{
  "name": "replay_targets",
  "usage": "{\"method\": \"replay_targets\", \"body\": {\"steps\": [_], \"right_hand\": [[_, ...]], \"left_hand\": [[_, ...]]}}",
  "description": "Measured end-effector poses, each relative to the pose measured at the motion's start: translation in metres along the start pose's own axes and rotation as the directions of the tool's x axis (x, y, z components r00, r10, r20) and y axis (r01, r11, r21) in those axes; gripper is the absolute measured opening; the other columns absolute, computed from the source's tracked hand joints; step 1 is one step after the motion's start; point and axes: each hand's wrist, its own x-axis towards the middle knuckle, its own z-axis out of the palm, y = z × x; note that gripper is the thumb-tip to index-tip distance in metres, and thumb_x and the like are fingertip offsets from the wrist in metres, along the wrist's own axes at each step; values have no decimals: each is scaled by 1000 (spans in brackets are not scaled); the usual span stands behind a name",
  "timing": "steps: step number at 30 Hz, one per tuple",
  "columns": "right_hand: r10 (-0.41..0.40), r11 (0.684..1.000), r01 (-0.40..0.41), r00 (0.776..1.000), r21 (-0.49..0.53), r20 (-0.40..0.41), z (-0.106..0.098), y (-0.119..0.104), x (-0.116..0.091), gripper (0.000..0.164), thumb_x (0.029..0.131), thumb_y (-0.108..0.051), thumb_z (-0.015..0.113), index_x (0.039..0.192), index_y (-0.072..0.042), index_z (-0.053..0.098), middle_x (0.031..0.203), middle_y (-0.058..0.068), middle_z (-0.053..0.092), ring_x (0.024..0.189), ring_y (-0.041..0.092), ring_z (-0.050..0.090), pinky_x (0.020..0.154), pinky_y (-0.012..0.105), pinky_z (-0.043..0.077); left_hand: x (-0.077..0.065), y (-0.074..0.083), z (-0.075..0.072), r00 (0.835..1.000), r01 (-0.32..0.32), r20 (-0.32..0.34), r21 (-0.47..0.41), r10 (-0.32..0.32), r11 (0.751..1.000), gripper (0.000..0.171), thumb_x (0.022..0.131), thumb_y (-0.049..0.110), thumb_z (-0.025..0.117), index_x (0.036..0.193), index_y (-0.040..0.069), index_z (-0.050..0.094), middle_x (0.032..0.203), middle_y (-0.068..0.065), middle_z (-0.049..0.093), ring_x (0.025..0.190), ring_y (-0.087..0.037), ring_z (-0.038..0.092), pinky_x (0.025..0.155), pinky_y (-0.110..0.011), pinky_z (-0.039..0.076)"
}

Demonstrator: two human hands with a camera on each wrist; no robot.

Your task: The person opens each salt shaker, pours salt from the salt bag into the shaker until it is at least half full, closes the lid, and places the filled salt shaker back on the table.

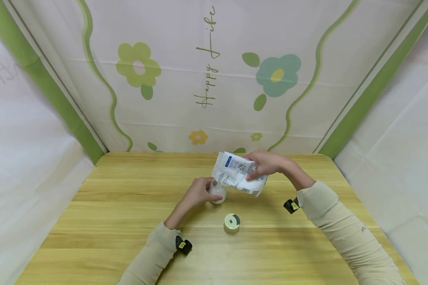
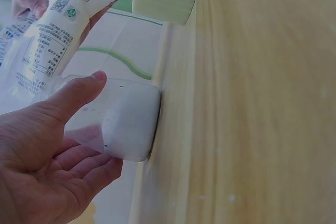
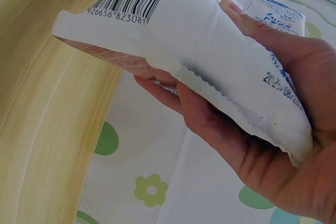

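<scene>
My left hand (image 1: 198,192) holds a small clear jar (image 2: 128,119) upright on the table, thumb on one side and fingers on the other. White contents fill the jar's lower part. A soft white printed bag (image 1: 235,174) is gripped by my right hand (image 1: 267,162), thumb on the upper face and fingers underneath. Tilted down to the left, the bag has its end right at the jar's mouth, which it partly hides. In the right wrist view, a barcode and a stamped date show on the bag (image 3: 199,51).
A pale green round lid (image 1: 231,224) sits on the wooden table (image 1: 128,221), just in front of the jar. Behind the table hangs a flowered cloth (image 1: 178,99), and white cloth walls with green edges stand on both sides.
</scene>
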Motion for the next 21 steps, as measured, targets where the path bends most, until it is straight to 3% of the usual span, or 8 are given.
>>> {"method": "replay_targets", "body": {"steps": [21], "right_hand": [[11, 1000, -11, 1000, -15, 7, -1, -1, 1, 37, 83, -10, 79, 117, -4, 66, 100, 6, 74, 82, 13, 70, 71, 29, 57]], "left_hand": [[0, 1, 1, 1000, 9, 10, 6, -9, 1000, 43, 75, 23, 89, 110, 6, 71, 101, -7, 73, 85, -14, 64, 76, -28, 55]]}}
